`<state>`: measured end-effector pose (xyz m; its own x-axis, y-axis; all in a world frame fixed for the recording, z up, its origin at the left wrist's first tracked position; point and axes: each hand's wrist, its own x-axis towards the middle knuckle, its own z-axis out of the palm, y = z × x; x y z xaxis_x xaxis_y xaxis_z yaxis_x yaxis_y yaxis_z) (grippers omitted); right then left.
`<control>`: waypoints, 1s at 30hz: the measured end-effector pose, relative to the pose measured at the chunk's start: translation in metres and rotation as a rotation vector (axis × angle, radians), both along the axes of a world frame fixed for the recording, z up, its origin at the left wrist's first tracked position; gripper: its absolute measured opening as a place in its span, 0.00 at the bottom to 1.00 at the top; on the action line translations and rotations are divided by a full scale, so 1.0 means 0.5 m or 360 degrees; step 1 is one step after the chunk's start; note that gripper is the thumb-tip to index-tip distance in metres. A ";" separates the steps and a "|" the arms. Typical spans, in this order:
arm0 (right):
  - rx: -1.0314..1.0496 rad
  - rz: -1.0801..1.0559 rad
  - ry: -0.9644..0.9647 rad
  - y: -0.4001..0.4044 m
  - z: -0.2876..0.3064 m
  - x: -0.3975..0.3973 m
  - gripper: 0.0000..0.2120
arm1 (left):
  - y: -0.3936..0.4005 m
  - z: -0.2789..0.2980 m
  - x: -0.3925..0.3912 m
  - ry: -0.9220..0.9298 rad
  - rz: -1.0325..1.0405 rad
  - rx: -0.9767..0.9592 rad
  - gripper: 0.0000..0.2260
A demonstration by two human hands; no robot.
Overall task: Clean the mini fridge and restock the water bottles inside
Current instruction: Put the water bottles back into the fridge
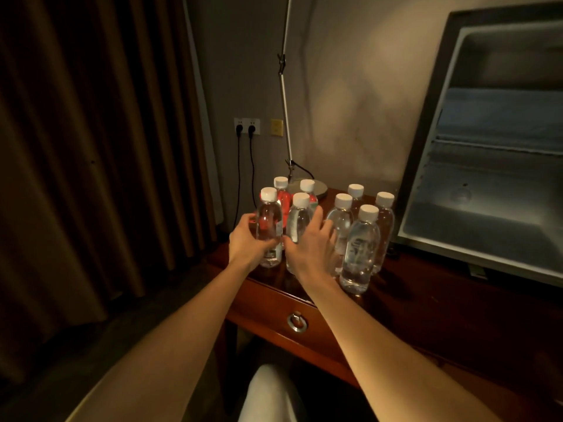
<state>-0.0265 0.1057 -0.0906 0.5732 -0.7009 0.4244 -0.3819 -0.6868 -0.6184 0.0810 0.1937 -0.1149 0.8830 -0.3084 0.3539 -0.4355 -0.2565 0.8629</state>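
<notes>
Several clear water bottles with white caps stand on a dark wooden desk (432, 303). My left hand (245, 239) grips the front-left bottle (268, 219) around its body. My right hand (310, 243) reaches in beside the neighbouring bottle (298, 222), fingers spread and curving around it; whether it grips is unclear. Another bottle (361, 248) stands nearest at the front right. The mini fridge (487, 166) stands on the desk at the right with its inside showing, nothing visible on its shelf or floor.
A lamp pole (285, 95) rises from a round base behind the bottles. Something red (283, 199) sits among the back bottles. Two plugs hang from a wall socket (246, 127). Brown curtains (91, 147) fill the left. A drawer with a ring pull (297, 322) faces me.
</notes>
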 end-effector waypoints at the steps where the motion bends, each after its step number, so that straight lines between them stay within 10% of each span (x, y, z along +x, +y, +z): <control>1: 0.0000 -0.0019 -0.0024 0.003 -0.002 0.002 0.45 | 0.004 0.000 -0.005 -0.0025 0.0014 -0.0022 0.28; 12: -0.0142 0.0266 -0.0367 0.010 -0.019 -0.118 0.28 | 0.085 0.006 -0.091 -0.0112 -0.0088 -0.0209 0.27; 30: -0.0191 -0.0364 -0.0557 -0.223 0.063 -0.442 0.23 | -0.112 0.070 -0.362 -0.0379 -0.0841 -0.0031 0.26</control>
